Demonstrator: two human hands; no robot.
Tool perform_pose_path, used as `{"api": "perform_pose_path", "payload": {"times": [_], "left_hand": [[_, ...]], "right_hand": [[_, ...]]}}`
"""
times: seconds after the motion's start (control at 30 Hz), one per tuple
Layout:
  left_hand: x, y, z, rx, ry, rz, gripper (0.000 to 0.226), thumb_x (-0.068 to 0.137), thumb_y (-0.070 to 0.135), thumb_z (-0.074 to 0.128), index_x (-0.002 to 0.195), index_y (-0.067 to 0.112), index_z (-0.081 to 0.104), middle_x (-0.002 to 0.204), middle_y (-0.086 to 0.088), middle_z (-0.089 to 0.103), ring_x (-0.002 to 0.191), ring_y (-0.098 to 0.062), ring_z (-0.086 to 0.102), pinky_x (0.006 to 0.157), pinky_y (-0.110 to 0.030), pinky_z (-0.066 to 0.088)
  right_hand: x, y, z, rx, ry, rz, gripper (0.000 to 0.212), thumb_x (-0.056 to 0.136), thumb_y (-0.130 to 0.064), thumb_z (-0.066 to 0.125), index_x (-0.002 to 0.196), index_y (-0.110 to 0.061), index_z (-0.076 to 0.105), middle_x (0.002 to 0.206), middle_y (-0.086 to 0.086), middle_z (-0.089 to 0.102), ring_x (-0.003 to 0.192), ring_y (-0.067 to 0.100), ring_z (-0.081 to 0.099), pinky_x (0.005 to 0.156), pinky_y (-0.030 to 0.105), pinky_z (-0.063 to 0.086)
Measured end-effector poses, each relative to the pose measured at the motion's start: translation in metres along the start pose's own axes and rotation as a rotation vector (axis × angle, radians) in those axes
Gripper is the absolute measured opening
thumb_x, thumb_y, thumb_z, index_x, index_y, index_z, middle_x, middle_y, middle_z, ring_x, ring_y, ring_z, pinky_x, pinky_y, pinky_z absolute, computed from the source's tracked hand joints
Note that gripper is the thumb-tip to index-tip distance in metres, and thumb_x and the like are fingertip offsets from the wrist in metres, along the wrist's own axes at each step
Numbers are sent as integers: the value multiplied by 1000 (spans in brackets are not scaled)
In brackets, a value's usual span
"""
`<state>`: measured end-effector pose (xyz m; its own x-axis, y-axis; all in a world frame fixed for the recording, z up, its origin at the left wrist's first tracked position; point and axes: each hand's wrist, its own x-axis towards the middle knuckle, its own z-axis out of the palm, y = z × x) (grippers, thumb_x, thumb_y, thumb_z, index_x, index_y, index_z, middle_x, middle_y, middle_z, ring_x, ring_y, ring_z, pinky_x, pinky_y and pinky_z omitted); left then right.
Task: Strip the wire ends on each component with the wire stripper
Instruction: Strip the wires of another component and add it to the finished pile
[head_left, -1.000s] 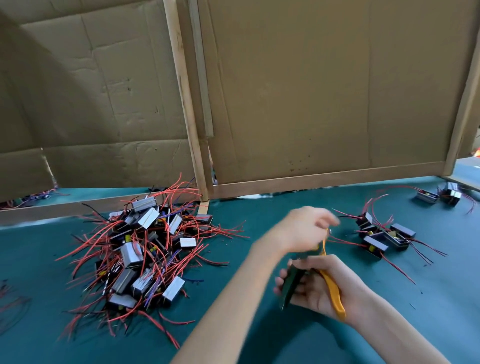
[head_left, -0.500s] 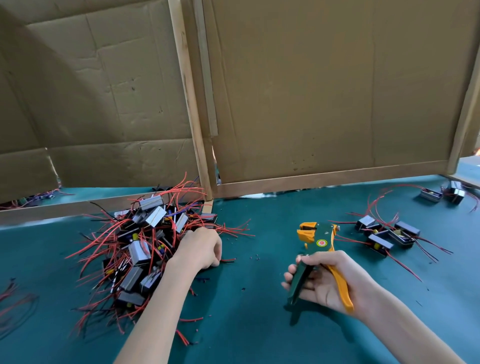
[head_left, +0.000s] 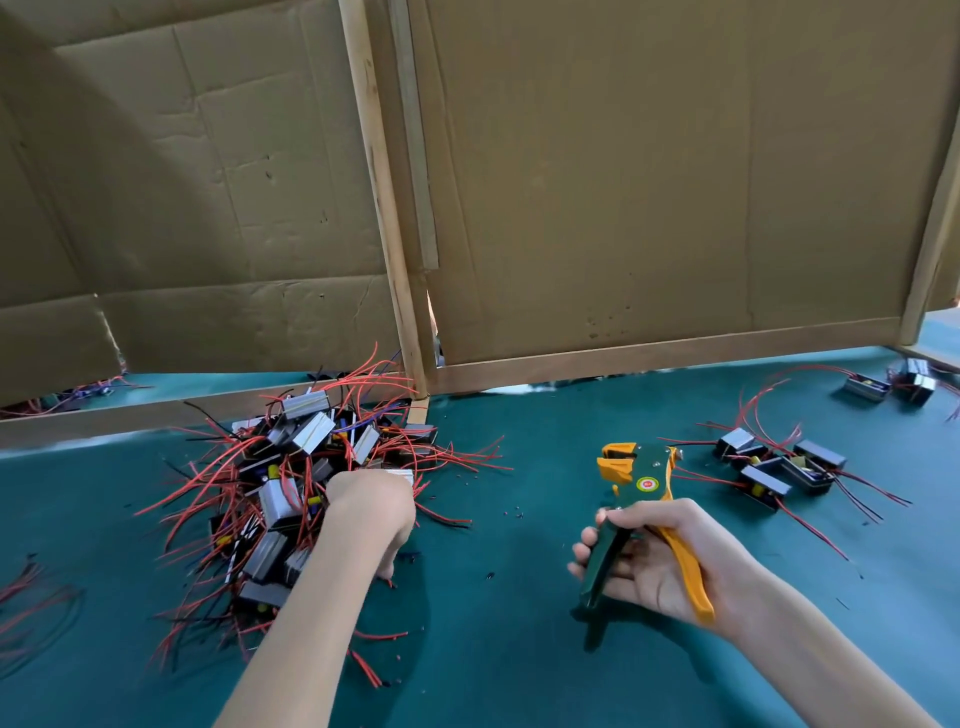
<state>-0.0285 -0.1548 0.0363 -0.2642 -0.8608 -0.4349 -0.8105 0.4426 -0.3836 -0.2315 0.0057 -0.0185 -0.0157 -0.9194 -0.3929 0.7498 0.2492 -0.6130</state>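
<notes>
A heap of small black and silver components (head_left: 291, 499) with red and black wires lies left of centre on the green table (head_left: 519, 649). My left hand (head_left: 371, 512) sits curled at the heap's right edge, fingers down among the wires; what it grips is hidden. My right hand (head_left: 660, 558) holds the green and orange wire stripper (head_left: 636, 512) by its handles, jaws pointing up and away. A smaller group of components (head_left: 774, 470) lies to the right of the stripper.
Cardboard panels in wooden frames (head_left: 649, 358) wall off the back of the table. Two more components (head_left: 891, 387) lie at the far right. Loose red wires (head_left: 31, 608) sit at the left edge. Small bits of insulation dot the mat.
My left hand left the stripper's jaws, swung left to the heap and now digs in at its right edge. The right hand kept the stripper in place, jaws now uncovered.
</notes>
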Motion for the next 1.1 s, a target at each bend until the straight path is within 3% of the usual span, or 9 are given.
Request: {"api": "perform_pose_path", "payload": {"times": [0.13, 0.27, 0.43, 0.5, 0.7, 0.87, 0.97, 1.03, 1.1], "left_hand": [[-2, 10, 1, -7, 79, 27, 49, 83, 19, 72, 128, 16, 53, 132, -1, 54, 119, -24, 54, 80, -29, 42], [-8, -3, -7, -393, 140, 270, 39, 72, 4, 76, 106, 16, 62, 110, -1, 63, 97, -19, 63, 75, -27, 52], [-26, 9, -23, -1014, 518, 702, 45, 69, 1, 78, 102, 26, 60, 101, 7, 56, 70, 1, 62, 65, -7, 46], [-23, 26, -22, -1064, 662, 750, 56, 66, 0, 81, 107, 28, 54, 102, 4, 50, 69, 2, 59, 67, -8, 46], [8, 68, 12, -881, 529, 663, 76, 65, 15, 87, 125, 18, 39, 113, 3, 44, 73, -8, 51, 71, -15, 39], [7, 65, 9, -1003, 517, 718, 35, 76, 24, 79, 104, 23, 58, 93, 13, 63, 65, -8, 58, 66, -17, 44], [0, 56, 0, -846, 677, 495, 5, 87, 22, 60, 90, 25, 58, 79, 12, 65, 69, -11, 60, 70, -27, 47], [-3, 51, -1, -708, 645, 337, 17, 88, 28, 53, 78, 18, 63, 69, 5, 70, 64, -14, 64, 70, -29, 54], [-5, 52, 2, -681, 434, 259, 41, 89, 38, 48, 67, 9, 67, 59, -2, 70, 49, -14, 62, 67, -27, 58]], "right_hand": [[-1, -2, 0, 6, 11, -22, 10, 70, 2, 57, 80, 2, 58, 78, 25, 62, 69, 40, 67, 68, 54, 58], [-1, -3, 0, 2, 11, -26, 12, 71, 2, 56, 83, 1, 57, 78, 24, 62, 69, 40, 67, 69, 54, 58], [-2, -2, 1, 13, 15, -39, 13, 66, 2, 59, 80, 3, 59, 77, 24, 62, 68, 40, 67, 66, 54, 58], [-1, -3, 0, 13, 18, -51, 15, 65, 2, 60, 79, 3, 60, 77, 24, 63, 68, 39, 68, 66, 54, 58], [1, -4, -3, 13, 13, -70, 19, 60, 3, 63, 79, 4, 61, 78, 24, 63, 69, 40, 68, 68, 54, 58], [1, -6, -5, 19, 10, -77, 12, 64, 3, 61, 76, 4, 63, 78, 24, 62, 70, 40, 68, 69, 54, 58], [0, -9, -5, 25, 12, -91, 11, 65, 2, 61, 76, 4, 62, 78, 24, 62, 70, 40, 68, 68, 53, 58], [-2, -10, -5, 35, 17, -103, 12, 66, 1, 60, 77, 3, 61, 78, 23, 62, 70, 40, 68, 68, 53, 58], [-2, -10, -4, 43, 24, -119, 14, 65, 1, 60, 79, 3, 60, 77, 23, 63, 69, 40, 68, 67, 52, 58]]}}
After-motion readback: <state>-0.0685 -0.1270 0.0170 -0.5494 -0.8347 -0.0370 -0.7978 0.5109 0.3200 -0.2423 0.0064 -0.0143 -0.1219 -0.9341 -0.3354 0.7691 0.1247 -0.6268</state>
